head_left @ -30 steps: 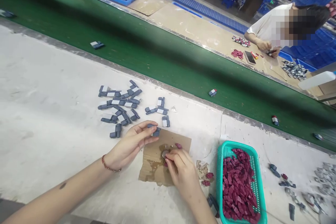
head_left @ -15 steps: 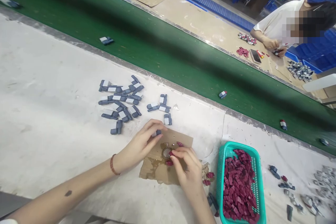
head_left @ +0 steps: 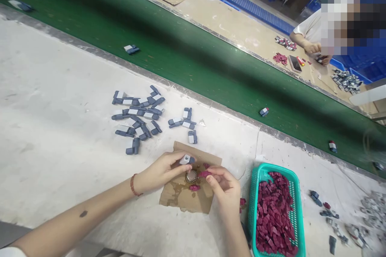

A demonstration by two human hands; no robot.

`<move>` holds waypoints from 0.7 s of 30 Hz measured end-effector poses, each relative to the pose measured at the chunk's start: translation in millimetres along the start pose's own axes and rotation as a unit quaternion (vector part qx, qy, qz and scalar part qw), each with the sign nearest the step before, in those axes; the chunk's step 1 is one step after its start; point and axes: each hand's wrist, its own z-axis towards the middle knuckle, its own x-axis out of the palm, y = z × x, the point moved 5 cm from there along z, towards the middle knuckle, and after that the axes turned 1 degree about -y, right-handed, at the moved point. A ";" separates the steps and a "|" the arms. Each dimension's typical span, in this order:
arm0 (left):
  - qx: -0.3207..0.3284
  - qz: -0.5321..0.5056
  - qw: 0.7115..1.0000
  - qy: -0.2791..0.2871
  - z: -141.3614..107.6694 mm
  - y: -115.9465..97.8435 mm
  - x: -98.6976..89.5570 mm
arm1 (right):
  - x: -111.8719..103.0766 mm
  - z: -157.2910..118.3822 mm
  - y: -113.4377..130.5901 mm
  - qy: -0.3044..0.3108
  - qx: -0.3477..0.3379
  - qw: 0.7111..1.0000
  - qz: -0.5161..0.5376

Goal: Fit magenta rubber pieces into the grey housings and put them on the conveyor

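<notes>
Pinched in my left hand (head_left: 167, 168) is a small blue-grey and white plastic part (head_left: 187, 160), its pale face turned up. My right hand (head_left: 224, 182) grips a small maroon piece (head_left: 205, 174) between thumb and fingers, close to the left hand. Just below and between them a round bottle-cap-like dish (head_left: 191, 176) sits on a stained piece of cardboard (head_left: 183, 200). Another maroon piece (head_left: 194, 188) lies on the cardboard beside the dish. Further maroon bits are partly hidden by my right hand.
Several blue-grey and white parts (head_left: 141, 112) lie at the left. A green basket (head_left: 300, 209) of maroon pieces stands at the right. Beyond runs a green conveyor belt (head_left: 193, 72) with scattered parts. A co-worker's hands (head_left: 316, 52) are across it.
The left hand has turned its part pale side up and drawn it nearer the dish. My right hand has lifted the maroon piece from the dish, rightward. Belt parts have shifted right.
</notes>
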 end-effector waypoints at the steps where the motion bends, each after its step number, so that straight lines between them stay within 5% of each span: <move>1: 0.020 0.024 0.999 0.009 -0.5 -0.9 0.9 | 0.9 0.7 1.9 0.003 0.009 1.000 0.017; 8: 0.138 0.114 0.983 0.045 -6.7 -1.4 6.6 | 11.0 3.6 18.7 0.021 -0.010 0.998 0.054; 21: 0.140 0.127 0.980 0.060 -7.5 -2.1 9.3 | 24.9 -2.4 25.3 0.051 -0.110 0.992 -0.038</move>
